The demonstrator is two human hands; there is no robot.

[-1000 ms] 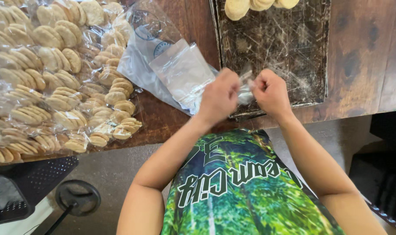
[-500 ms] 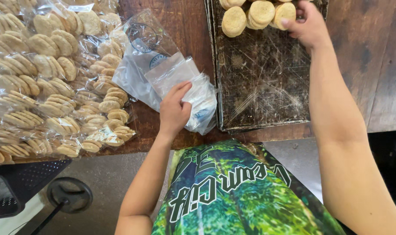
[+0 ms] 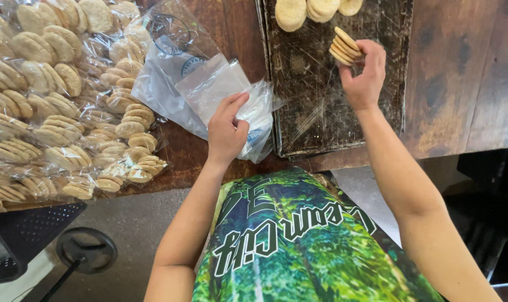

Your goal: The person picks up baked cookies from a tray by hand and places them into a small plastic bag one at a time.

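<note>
My right hand [image 3: 363, 75] grips a short stack of round pale cookies [image 3: 344, 46] and holds it just above a dark, scratched baking tray [image 3: 315, 106]. More loose cookies [image 3: 315, 8] lie at the tray's far end. My left hand [image 3: 227, 130] pinches an empty clear plastic bag [image 3: 258, 117], the top one of a small pile of such bags [image 3: 181, 78] on the wooden table [image 3: 461, 78], just left of the tray.
A large heap of bagged cookies [image 3: 58, 100] covers the table's left part. Below the table edge, a black perforated surface [image 3: 25, 235] and a round black base [image 3: 86, 250] stand on the floor. Dark furniture [image 3: 488, 212] is at the right.
My hands came apart from in front of me. The right reached to the tray's far end and came back with a stack of cookies. The left settled on the empty bags.
</note>
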